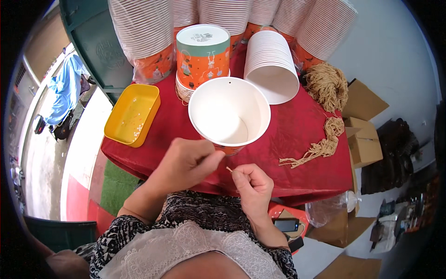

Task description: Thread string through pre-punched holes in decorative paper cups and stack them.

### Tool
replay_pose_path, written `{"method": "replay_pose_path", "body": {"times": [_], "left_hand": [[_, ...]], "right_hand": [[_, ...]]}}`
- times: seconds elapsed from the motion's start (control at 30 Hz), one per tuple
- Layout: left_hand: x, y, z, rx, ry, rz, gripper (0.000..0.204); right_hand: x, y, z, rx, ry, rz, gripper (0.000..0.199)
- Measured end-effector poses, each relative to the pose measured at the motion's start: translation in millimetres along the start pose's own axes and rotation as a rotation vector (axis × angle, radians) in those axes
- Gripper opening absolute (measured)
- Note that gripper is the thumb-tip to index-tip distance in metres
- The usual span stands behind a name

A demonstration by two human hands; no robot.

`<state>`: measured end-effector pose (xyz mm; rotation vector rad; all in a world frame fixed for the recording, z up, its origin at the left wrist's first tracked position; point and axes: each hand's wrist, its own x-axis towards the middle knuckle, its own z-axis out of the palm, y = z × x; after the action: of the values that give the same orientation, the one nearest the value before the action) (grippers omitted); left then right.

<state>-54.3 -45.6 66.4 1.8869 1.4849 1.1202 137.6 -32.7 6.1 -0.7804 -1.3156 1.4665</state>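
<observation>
Right hand: pinched closed on a beige cord end, apparently for fine control. Left hand: loosely curled; contents cannot be determined. Open bucket: on the bench, 12 o'clock from the hands, mouth up, presumably for access. Loose cords: 2 o'clock, presumably for reach.

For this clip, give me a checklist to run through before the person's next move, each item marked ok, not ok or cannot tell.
1. White-lined bucket upright, mouth up: ok.
2. Hole in its far wall unobstructed in view: ok.
3. Matching hole in its near wall: cannot tell, the outside there is mostly hidden.
4. Right hand pinching a tan strand: ok, a short tip sticks out.
5. Left hand holding something: cannot tell, its fingertips are hidden.
6. Small cord bunch laid tidily: not ok, its loose ends straggle over the red cloth.
</observation>
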Motion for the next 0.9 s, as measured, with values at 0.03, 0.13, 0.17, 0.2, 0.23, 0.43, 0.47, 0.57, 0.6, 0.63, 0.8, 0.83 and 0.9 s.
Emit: {"method": "replay_pose_path", "body": {"times": [0.03, 0.13, 0.17, 0.2, 0.23, 0.43, 0.47, 0.57, 0.6, 0.63, 0.8, 0.83, 0.9], "left_hand": [[1, 5, -6, -0.055, 0.055, -0.011, 0.019], [8, 7, -25, 0.037, 0.081, 0.225, 0.02], [14, 9, -26, 0.037, 0.077, 0.226, 0.02], [22, 11, -25, 0.227, 0.087, 0.33, 0.022], [24, 13, -26, 0.423, 0.102, 0.432, 0.026], [33, -3, -9, 0.553, 0.025, 0.53, 0.02], [33, 1, -5, 0.549, 0.016, 0.548, 0.02], [31, 8, 5, 0.528, 0.001, 0.59, 0.021], [29, 8, 8, 0.506, -0.02, 0.57, 0.021], [29, 8, 10, 0.484, -0.041, 0.549, 0.021], [30, 12, -1, 0.359, -0.031, 0.477, 0.021], [31, 13, -5, 0.309, -0.033, 0.466, 0.021], [35, 14, -11, 0.312, -0.023, 0.467, 0.019]], "right_hand": [[0, 2, -1, -0.009, 0.038, -0.036, 0.002], [3, 8, -5, -0.049, 0.091, -0.141, 0.002], [5, 9, -6, -0.082, 0.103, -0.209, 0.004], [6, 9, -7, -0.081, 0.109, -0.209, 0.004], [7, 8, -7, -0.094, 0.126, -0.228, 0.005], [8, 10, -1, -0.167, 0.201, -0.335, 0.012], [9, 11, -2, -0.185, 0.218, -0.372, 0.013], [9, 7, -4, -0.273, 0.255, -0.424, 0.015], [10, 7, -5, -0.274, 0.255, -0.426, 0.015], [11, 7, -6, -0.296, 0.271, -0.448, 0.016], [14, 7, -8, -0.317, 0.289, -0.452, 0.018], [14, 7, -8, -0.309, 0.29, -0.432, 0.018], [14, 7, -7, -0.302, 0.29, -0.417, 0.018]]}}
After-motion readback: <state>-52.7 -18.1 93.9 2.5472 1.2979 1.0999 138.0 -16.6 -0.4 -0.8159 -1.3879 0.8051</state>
